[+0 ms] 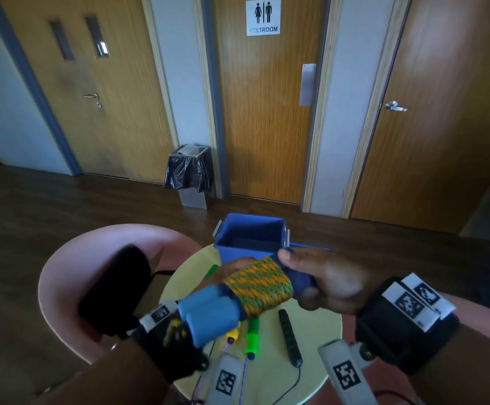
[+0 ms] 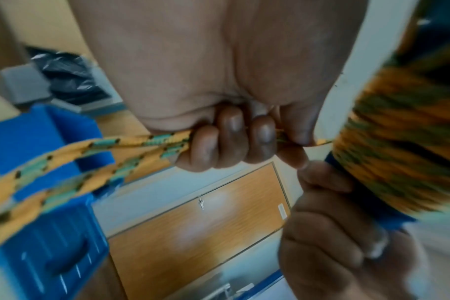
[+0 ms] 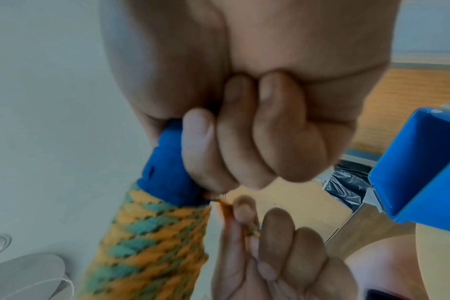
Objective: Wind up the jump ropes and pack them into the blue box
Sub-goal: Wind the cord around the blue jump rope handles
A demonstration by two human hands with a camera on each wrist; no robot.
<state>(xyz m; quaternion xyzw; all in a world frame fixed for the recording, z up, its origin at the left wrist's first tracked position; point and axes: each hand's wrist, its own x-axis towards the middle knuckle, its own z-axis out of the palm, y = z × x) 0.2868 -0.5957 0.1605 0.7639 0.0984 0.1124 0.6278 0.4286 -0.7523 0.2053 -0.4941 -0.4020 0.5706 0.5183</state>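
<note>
A pink chair [image 1: 62, 273] stands at the left beside the round bench [image 1: 319, 334]. The left hand [image 2: 219, 125] has its grip curled round two strands of the orange-green rope [image 1: 258, 286], which is wound thick about the blue handles [image 1: 208, 314]. On the bench below lie a green handle [image 1: 252, 336] and a black handle [image 1: 289, 337]. The right hand [image 1: 325, 283] has its grip wrapped round the handles' far end. Just behind the hands, the blue box [image 1: 249, 229] stands open on the bench.
</note>
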